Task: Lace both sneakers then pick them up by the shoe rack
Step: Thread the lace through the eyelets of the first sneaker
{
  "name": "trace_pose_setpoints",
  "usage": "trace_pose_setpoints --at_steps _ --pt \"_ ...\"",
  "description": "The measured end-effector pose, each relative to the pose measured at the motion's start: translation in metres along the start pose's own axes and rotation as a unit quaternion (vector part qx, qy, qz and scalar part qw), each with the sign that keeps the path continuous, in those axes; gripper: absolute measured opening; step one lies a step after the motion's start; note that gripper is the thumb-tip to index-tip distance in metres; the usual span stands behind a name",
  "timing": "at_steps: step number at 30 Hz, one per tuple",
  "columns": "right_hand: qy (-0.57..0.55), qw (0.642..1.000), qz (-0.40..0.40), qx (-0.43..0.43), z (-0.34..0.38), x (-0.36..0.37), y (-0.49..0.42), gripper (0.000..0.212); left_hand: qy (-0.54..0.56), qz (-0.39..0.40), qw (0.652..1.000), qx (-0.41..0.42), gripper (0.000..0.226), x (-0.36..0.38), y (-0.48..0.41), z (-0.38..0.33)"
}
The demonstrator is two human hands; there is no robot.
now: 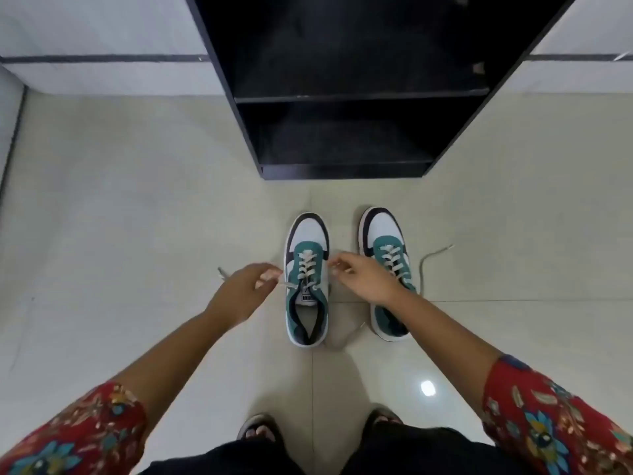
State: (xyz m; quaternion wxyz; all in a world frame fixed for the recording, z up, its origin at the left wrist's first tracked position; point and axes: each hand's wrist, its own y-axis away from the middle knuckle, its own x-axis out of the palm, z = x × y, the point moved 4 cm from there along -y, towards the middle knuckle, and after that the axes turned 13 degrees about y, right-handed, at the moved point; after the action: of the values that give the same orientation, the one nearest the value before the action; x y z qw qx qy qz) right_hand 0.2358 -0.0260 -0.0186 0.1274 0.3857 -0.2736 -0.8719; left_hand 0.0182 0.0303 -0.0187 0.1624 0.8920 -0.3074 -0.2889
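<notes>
Two teal, white and dark sneakers stand side by side on the floor, toes toward the black shoe rack (342,97). The left sneaker (307,303) has white laces crossed up its front. My left hand (241,291) pinches one lace end at its left side, and the lace tip sticks out past my hand. My right hand (363,277) pinches the other lace end at the sneaker's right side. The right sneaker (383,248) is partly hidden behind my right wrist; its loose lace (430,258) trails on the floor to the right.
Pale floor tiles (137,217) spread around the shoes. The rack's shelves are dark and open. My sandalled feet (260,428) stand below the sneakers. A wall base with a dark stripe (102,58) runs behind the rack.
</notes>
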Motion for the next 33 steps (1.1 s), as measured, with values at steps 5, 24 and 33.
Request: trace_pose_setpoints --at_steps 5,24,33 --pt "0.062 0.995 -0.035 -0.066 0.0 0.017 -0.017 0.032 -0.084 -0.041 0.989 0.117 0.029 0.009 -0.022 0.011" --pt "0.18 0.979 -0.026 -0.093 -0.003 0.04 -0.013 0.028 -0.112 -0.032 0.984 0.134 0.018 0.032 -0.012 0.021" --pt "0.148 0.987 -0.061 -0.019 -0.011 0.037 -0.007 0.039 -0.238 -0.083 0.954 0.163 0.017 0.017 -0.016 0.02"
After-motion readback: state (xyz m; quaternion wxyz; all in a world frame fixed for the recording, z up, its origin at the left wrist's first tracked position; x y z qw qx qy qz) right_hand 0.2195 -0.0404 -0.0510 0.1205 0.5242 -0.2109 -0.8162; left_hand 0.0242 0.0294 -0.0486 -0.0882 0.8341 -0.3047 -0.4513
